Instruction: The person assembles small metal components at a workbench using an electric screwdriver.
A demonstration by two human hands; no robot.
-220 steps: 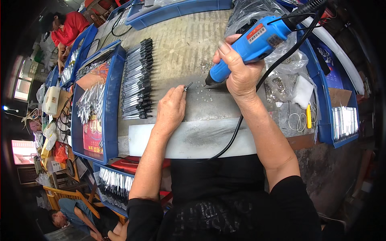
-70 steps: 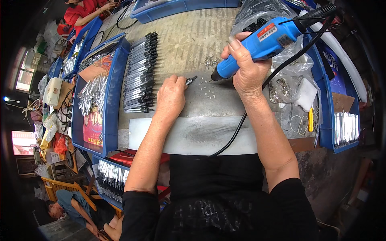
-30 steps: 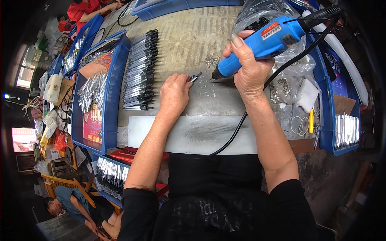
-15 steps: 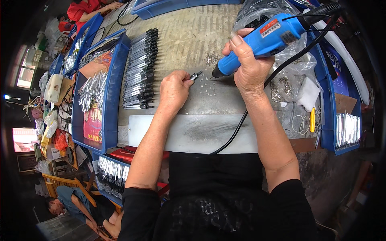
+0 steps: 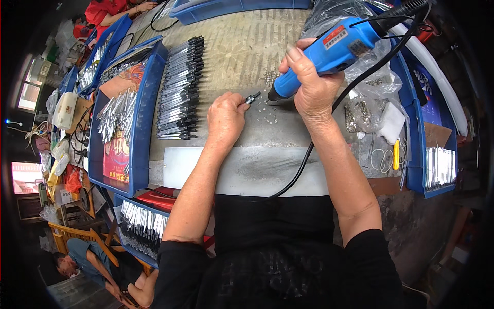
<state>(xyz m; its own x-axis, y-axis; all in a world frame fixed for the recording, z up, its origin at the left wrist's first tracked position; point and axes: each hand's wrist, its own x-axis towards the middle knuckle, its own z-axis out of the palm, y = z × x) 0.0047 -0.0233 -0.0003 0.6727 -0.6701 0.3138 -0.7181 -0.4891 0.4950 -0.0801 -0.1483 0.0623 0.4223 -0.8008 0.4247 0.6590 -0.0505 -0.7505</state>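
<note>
My right hand (image 5: pixel 316 87) is wrapped round a blue electric screwdriver (image 5: pixel 327 51), its black nose angled down to the left. The driver's thin tip is just above or among tiny metal nuts or rings (image 5: pixel 266 114) scattered on the table. Left of it, my left hand (image 5: pixel 226 118) is closed on a slim part with a dark metallic end (image 5: pixel 252 98); my fingers hide the rest. The two tools' ends are a short way apart. Beyond my left hand lies a tight row of silver parts with black ends (image 5: pixel 180 92), side by side.
Blue bins of silver parts (image 5: pixel 146 118) flank the left side, and another blue bin (image 5: pixel 432 188) stands at right. A plastic bag of small hardware (image 5: pixel 363 110), a white block (image 5: pixel 392 121) and a yellow-handled tool (image 5: pixel 396 154) lie nearby. The driver's black cable (image 5: pixel 309 154) crosses the white board (image 5: pixel 257 177). Other people sit at left.
The screwdriver and my right hand have shifted slightly left, with its tip now lower by the scattered nuts. My left hand has moved a little and still holds the slim part.
</note>
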